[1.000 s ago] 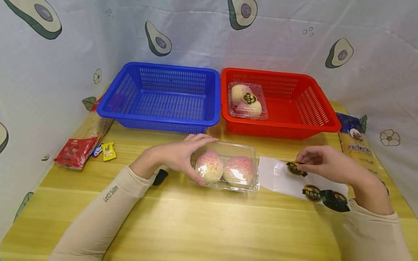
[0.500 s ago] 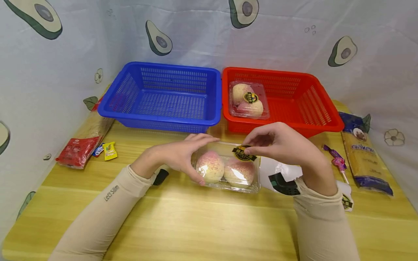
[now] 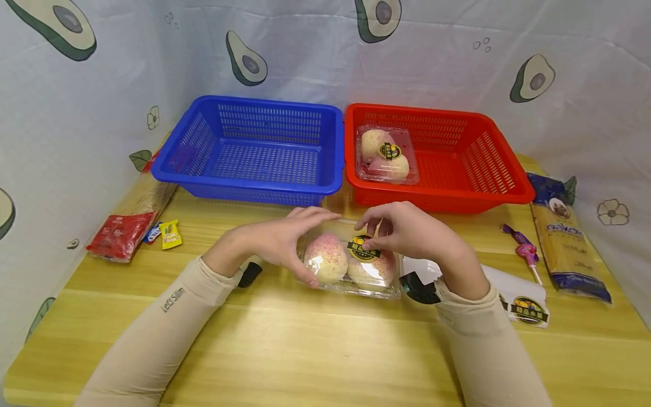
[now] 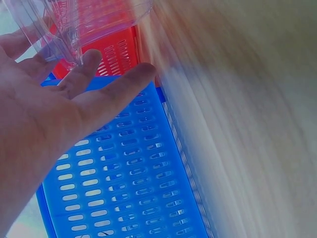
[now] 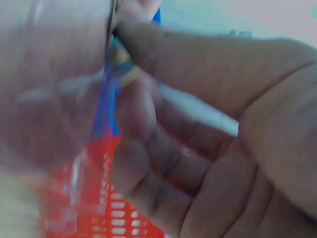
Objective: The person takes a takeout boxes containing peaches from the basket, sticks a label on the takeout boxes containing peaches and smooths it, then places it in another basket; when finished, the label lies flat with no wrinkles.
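A clear plastic clamshell box (image 3: 350,285) with two pink-and-cream peaches (image 3: 327,260) lies on the table before me. My left hand (image 3: 277,240) holds its left end, thumb at the front corner and fingers along the back edge. Above the lid's middle, my right hand (image 3: 407,229) pinches a black-and-gold label sticker (image 3: 362,249) between thumb and fingers. The sticker overlaps the right peach in the head view, right at the lid. In the blurred right wrist view the sticker (image 5: 121,62) shows edge-on at the fingertips. A sheet of more stickers (image 3: 529,311) lies partly under my right forearm.
Behind stand a blue basket (image 3: 249,189) and a red basket (image 3: 442,200); the red one holds another labelled peach box (image 3: 389,155). Packaged noodles (image 3: 122,237) and small candies (image 3: 170,234) lie left. A yellow-and-blue packet (image 3: 567,243) and a lollipop (image 3: 526,251) lie right.
My right hand has peeled a sticker from the sheet and carried it left, over the box lid, then slightly lower and further left. My left hand has stayed on the box.
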Action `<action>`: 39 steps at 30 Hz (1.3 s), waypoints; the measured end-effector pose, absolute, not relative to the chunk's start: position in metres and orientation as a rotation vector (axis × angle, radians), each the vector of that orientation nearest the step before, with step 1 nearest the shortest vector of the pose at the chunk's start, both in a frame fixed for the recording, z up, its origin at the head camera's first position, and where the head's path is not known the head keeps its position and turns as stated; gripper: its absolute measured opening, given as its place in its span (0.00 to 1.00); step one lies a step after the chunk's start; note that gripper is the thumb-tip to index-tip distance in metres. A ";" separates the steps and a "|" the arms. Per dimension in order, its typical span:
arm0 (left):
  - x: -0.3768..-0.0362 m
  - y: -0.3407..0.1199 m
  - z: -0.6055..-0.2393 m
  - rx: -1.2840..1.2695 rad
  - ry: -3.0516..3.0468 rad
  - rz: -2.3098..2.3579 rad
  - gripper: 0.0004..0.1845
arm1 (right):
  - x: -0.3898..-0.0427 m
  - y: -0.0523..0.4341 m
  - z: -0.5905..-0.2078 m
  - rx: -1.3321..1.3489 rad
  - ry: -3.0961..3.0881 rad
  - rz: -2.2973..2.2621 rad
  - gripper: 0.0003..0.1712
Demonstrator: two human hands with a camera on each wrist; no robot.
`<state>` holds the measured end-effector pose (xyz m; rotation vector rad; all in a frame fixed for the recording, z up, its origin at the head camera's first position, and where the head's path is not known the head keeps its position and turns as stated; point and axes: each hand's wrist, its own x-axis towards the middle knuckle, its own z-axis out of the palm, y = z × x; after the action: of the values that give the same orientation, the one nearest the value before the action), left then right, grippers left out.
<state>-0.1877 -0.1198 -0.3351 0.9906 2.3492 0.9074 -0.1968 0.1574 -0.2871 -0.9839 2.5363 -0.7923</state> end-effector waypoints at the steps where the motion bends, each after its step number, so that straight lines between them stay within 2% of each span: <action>1: -0.188 -0.120 -0.335 0.994 2.349 0.906 0.67 | -0.195 0.156 -0.287 -0.995 2.553 -0.772 0.09; 8: -0.189 -0.119 -0.332 1.001 2.353 0.913 0.67 | -0.189 0.146 -0.286 -1.236 2.490 -0.721 0.08; 17: -0.189 -0.120 -0.332 0.977 2.349 0.899 0.67 | -0.199 0.175 -0.280 -1.020 2.424 -0.709 0.10; 25: -0.187 -0.121 -0.331 0.978 2.347 0.897 0.67 | -0.211 0.191 -0.294 -0.918 2.348 -0.824 0.19; 35: -0.186 -0.119 -0.331 1.016 2.360 0.873 0.67 | -0.223 0.211 -0.306 -1.141 2.207 -0.887 0.27; 39: -0.184 -0.120 -0.325 1.058 2.398 0.822 0.67 | -0.227 0.218 -0.309 -1.151 2.172 -0.937 0.28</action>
<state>-0.1837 -0.1204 -0.3253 1.0583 2.3977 0.8216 -0.2273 0.2175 -0.3088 -1.1506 2.1716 -0.9370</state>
